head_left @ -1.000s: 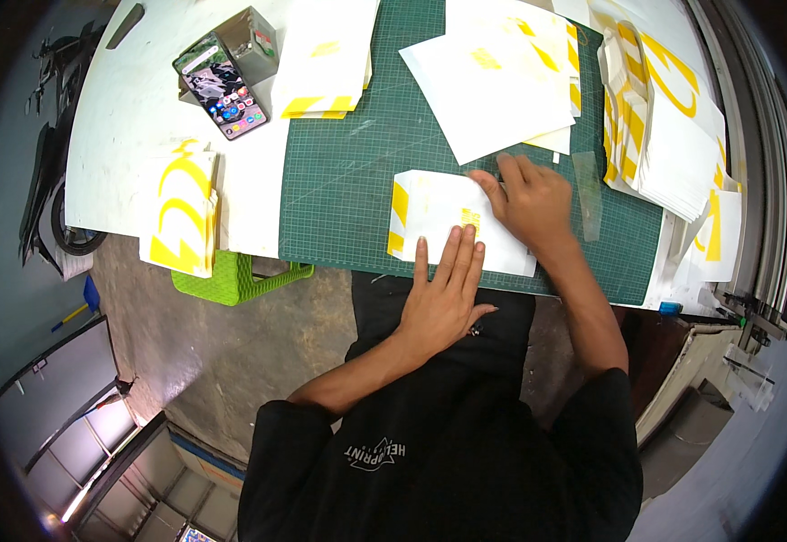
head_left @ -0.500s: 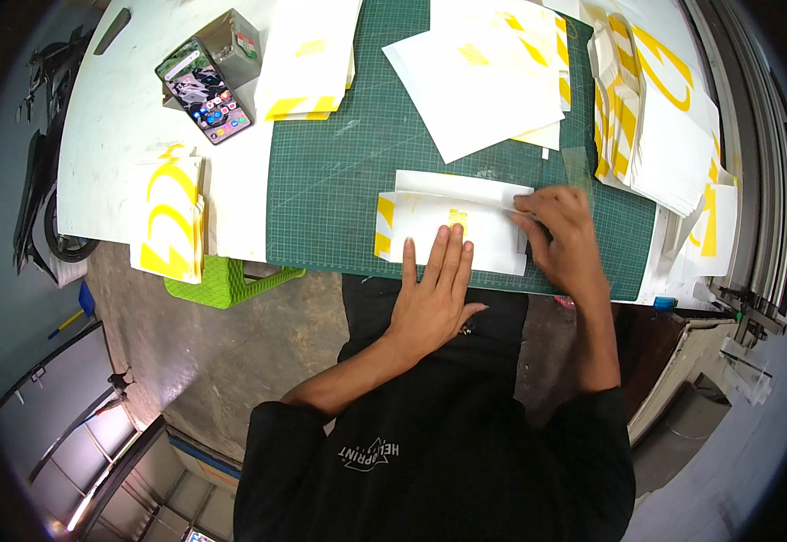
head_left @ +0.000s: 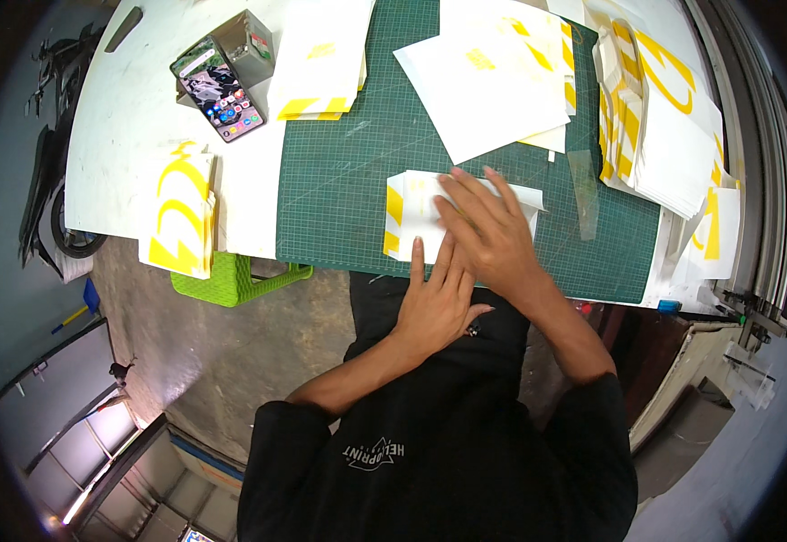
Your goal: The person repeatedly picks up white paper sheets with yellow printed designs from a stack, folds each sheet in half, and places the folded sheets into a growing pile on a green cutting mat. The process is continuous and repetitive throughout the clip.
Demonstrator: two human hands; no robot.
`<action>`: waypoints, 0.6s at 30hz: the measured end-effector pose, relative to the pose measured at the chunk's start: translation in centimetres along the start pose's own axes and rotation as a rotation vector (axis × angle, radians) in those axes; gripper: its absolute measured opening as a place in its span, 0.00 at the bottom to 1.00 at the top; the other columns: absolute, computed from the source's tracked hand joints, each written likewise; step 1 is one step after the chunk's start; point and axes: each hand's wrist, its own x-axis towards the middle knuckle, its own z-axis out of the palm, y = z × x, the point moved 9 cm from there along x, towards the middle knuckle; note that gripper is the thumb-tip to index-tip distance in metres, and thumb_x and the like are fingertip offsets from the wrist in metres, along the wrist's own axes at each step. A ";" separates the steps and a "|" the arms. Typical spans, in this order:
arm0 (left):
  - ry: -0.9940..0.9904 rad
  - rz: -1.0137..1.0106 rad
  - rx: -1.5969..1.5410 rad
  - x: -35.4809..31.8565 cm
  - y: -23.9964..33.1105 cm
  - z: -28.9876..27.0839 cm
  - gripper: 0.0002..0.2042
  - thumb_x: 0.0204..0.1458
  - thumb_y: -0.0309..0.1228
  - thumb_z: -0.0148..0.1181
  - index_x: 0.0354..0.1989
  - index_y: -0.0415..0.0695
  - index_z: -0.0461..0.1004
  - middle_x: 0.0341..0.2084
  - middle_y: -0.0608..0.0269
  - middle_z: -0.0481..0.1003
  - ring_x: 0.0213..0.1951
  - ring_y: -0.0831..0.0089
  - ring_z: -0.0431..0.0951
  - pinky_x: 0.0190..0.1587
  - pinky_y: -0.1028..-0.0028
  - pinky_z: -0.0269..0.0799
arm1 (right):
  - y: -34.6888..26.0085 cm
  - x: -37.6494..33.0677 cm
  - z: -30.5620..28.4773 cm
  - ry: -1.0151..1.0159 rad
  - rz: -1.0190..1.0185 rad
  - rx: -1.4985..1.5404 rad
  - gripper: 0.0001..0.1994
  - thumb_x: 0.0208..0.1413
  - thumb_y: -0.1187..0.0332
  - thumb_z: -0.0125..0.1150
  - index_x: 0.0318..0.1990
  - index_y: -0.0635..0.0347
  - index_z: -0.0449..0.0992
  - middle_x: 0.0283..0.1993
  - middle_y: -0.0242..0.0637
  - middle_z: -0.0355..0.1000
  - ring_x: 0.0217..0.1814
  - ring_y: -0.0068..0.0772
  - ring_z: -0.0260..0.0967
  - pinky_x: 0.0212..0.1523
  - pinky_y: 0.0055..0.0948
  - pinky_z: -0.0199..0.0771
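Note:
A folded white paper sheet [head_left: 418, 210] with a yellow-striped left end lies near the front edge of the green cutting mat [head_left: 348, 181]. My left hand [head_left: 436, 305] rests flat on its lower part, fingers stretched out and holding nothing. Over the sheet's upper middle, my right hand [head_left: 495, 237] lies palm down with fingers spread, its lower side overlapping my left fingertips. The top strip of the sheet is folded over, and its right end lifts slightly. Both hands hide much of the sheet's middle. A clear plastic strip [head_left: 583, 194] lies to the right of the sheet.
Beyond the sheet lie loose white papers [head_left: 479, 95]. Stacks of yellow-and-white folded paper stand at the right [head_left: 669, 126], far left [head_left: 321, 63] and near left [head_left: 177, 212]. A phone [head_left: 219, 88] leans on a grey metal block [head_left: 249, 50]. A green stool [head_left: 231, 278] is below the table edge.
My right hand has moved left from the sheet's right end onto its upper middle, its fingers going from pinched to spread. The raised top strip now lies flatter. My left hand stays on the sheet.

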 end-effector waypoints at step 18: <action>0.103 0.022 -0.223 -0.6 -1.9 -3.2 0.26 0.65 0.37 0.58 0.64 0.26 0.69 0.69 0.35 0.64 0.75 0.42 0.58 0.75 0.43 0.52 | 2.0 -1.0 3.6 -0.297 0.097 -0.019 0.34 0.71 0.43 0.47 0.74 0.58 0.65 0.83 0.41 0.52 0.87 0.51 0.39 0.77 0.79 0.31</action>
